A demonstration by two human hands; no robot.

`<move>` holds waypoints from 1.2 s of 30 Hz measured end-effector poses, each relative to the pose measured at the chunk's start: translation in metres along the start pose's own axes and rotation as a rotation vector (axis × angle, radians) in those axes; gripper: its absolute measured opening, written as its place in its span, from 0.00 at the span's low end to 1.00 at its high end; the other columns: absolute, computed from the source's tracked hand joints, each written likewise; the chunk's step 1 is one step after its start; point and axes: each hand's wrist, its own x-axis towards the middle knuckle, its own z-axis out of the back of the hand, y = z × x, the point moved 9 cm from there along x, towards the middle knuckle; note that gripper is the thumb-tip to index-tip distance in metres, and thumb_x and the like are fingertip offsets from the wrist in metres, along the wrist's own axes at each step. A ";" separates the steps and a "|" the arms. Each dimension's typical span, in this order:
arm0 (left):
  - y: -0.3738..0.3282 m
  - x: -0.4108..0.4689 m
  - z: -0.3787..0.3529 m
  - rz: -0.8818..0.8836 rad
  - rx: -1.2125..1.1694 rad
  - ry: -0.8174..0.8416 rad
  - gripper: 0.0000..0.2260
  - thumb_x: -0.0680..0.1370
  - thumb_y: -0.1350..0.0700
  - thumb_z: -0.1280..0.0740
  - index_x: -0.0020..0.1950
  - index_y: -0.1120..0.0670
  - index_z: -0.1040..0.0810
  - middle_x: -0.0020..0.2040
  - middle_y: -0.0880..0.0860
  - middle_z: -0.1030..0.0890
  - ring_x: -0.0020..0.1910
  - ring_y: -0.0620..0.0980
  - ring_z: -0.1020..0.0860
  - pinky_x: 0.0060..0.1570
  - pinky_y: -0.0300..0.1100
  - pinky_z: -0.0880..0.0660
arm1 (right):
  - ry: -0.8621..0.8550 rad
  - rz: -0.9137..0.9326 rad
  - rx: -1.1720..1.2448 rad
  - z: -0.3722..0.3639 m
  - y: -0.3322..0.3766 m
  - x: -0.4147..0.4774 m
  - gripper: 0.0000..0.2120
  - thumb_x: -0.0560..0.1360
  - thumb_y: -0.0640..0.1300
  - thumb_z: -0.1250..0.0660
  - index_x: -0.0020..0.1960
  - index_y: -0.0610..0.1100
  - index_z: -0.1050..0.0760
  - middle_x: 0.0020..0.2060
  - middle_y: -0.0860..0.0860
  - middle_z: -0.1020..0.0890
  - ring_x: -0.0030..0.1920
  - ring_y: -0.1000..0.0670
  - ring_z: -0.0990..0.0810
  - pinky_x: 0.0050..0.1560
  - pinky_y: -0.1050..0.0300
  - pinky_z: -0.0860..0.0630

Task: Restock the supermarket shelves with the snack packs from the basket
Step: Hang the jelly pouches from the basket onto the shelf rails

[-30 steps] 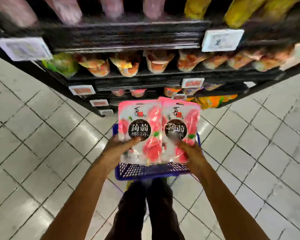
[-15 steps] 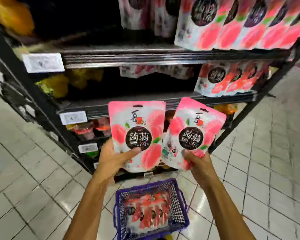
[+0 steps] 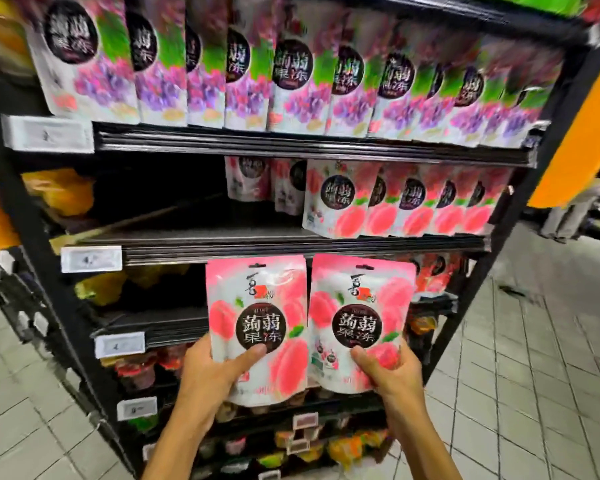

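Note:
I hold two pink peach snack packs upright, side by side, in front of the shelves. My left hand (image 3: 210,370) grips the left pack (image 3: 257,320) at its lower edge, thumb across the front. My right hand (image 3: 390,370) grips the right pack (image 3: 361,317) the same way. Both packs hang just below the middle shelf (image 3: 222,242), where a row of matching peach packs (image 3: 395,202) stands on the right half. The shelf's left half is dark and bare. The basket is out of view.
Purple grape packs (image 3: 257,74) fill the shelf above. Yellow bags (image 3: 59,188) lie at the far left. Lower shelves hold small jelly cups (image 3: 142,368). White price tags (image 3: 90,258) line the shelf edges. Tiled floor (image 3: 520,368) lies right; a person (image 3: 568,213) stands far right.
Both hands have lifted the two packs from over the basket up to the shelves. My view has tilted upward, and the basket has dropped out of sight.

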 end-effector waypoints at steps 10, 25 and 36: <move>-0.023 0.023 -0.032 -0.058 -0.080 -0.103 0.15 0.59 0.50 0.20 0.44 0.48 0.16 0.44 0.52 0.13 0.42 0.50 0.14 0.34 0.41 0.19 | 0.120 0.054 -0.015 0.006 0.024 0.065 0.24 0.61 0.59 0.21 0.54 0.56 0.21 0.50 0.49 0.14 0.51 0.46 0.15 0.51 0.48 0.18; -0.055 0.053 0.012 -0.149 -0.013 -0.123 0.15 0.62 0.49 0.20 0.46 0.44 0.17 0.46 0.49 0.13 0.43 0.46 0.15 0.33 0.36 0.21 | 0.078 0.319 -0.134 -0.060 0.077 0.124 0.11 0.69 0.51 0.23 0.44 0.49 0.22 0.40 0.51 0.16 0.41 0.53 0.19 0.43 0.58 0.23; -0.056 0.087 0.039 -0.154 0.014 -0.101 0.21 0.61 0.49 0.20 0.51 0.51 0.18 0.46 0.51 0.13 0.45 0.49 0.15 0.36 0.37 0.20 | 0.054 0.294 -0.129 -0.121 0.084 0.172 0.22 0.68 0.54 0.23 0.55 0.42 0.21 0.53 0.45 0.16 0.57 0.45 0.20 0.59 0.44 0.22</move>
